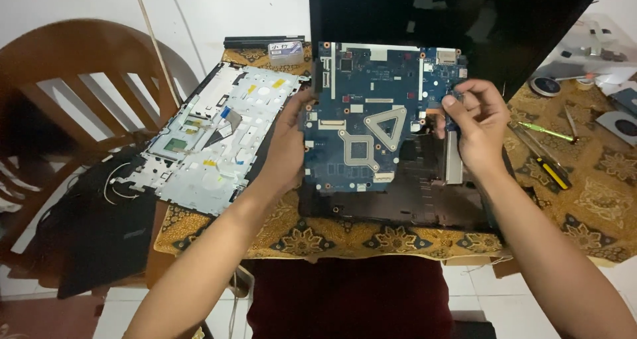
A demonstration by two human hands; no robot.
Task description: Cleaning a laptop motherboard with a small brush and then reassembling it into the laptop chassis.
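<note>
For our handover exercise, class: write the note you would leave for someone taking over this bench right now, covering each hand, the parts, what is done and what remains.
Left hand grips the blue circuit board at its left edge; right hand pinches its right edge.
The board is held over the black laptop base.
Done: silver keyboard cover is off and lies to the left.
Left: the board is not yet set down.
Yellow-handled screwdriver lies at right.

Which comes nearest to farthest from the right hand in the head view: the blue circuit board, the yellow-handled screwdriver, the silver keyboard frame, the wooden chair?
From the right hand:
1. Blue circuit board, held at its right edge.
2. Yellow-handled screwdriver, on the cloth to the right.
3. Silver keyboard frame, left of the board.
4. Wooden chair, far left.
</note>
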